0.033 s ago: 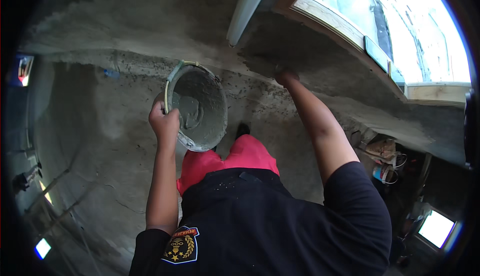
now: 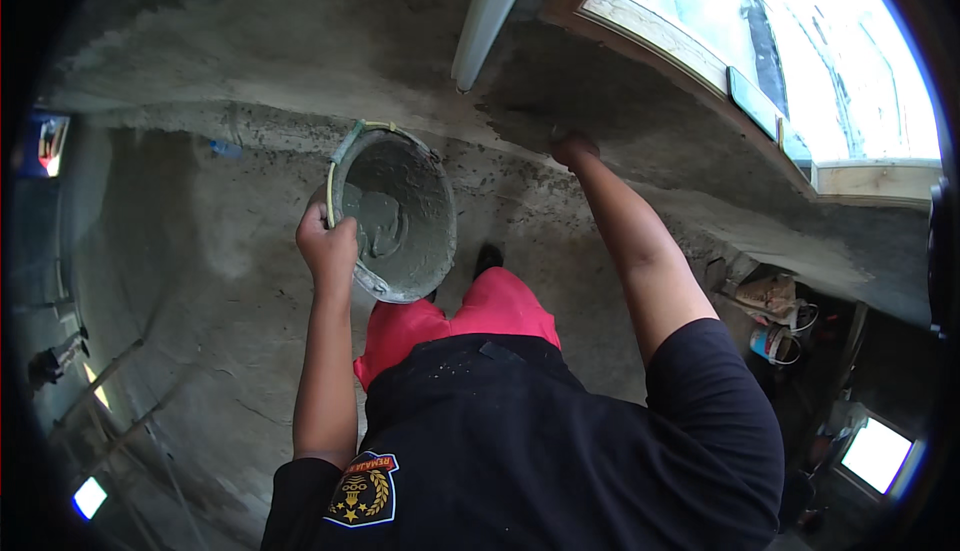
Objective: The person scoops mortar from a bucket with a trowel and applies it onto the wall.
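My left hand is closed round the pale handle of a bucket, which lies along the rim on that side. The bucket is tilted toward me, its inner wall coated with grey residue. Wet grey mortar lies in its bottom. My right arm is stretched out to the wall, and my right hand is closed against a darker, damp-looking patch. A small pale bit shows at its fingers, but what it grips is too dark to make out.
A white pipe runs down the wall. To its right is a wood-framed window with a phone-like flat object on its ledge. Mortar crumbs lie along the wall's foot. A small bucket and clutter stand at right; poles at left.
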### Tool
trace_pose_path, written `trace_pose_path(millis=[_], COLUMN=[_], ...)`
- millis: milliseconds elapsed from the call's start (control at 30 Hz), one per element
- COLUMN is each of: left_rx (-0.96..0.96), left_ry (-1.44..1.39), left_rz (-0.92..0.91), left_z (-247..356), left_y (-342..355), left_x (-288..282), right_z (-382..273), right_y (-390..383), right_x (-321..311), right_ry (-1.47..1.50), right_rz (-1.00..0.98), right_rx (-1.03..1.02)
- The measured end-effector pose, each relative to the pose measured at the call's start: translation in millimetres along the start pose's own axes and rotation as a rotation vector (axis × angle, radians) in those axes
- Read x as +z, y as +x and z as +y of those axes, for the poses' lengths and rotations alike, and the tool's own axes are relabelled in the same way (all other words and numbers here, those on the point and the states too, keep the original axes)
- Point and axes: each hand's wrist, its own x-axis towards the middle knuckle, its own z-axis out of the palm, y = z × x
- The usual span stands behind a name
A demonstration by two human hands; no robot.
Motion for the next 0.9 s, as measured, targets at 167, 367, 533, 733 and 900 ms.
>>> trace_pose_path(millis=[167,367,533,733,900], left_rx=[0.046,0.042,0.031,0.065,0.123], left_ry=[0.017,0.063,0.031,0.025,0.009], left_rz=[0.014,-0.017,-0.096,-0.173,-0.207], left_z=[16,30,42,55,69], left_y=[-9,-10,-3,-9,-7], left_x=[6,12,15,17,38], right_z=[17,70,84,44,23], right_y=[-34,-152,-224,-254,-227], right_x=[8,3,-36,-72,-94], right_ry=[0.266,0.35,0.424,0.203,-0.002], right_rz=[-0.201,-0.016,-0.053,-0.1,0.097], right_rx=[0.201,0.017,-0.297,-0.493,-0.652])
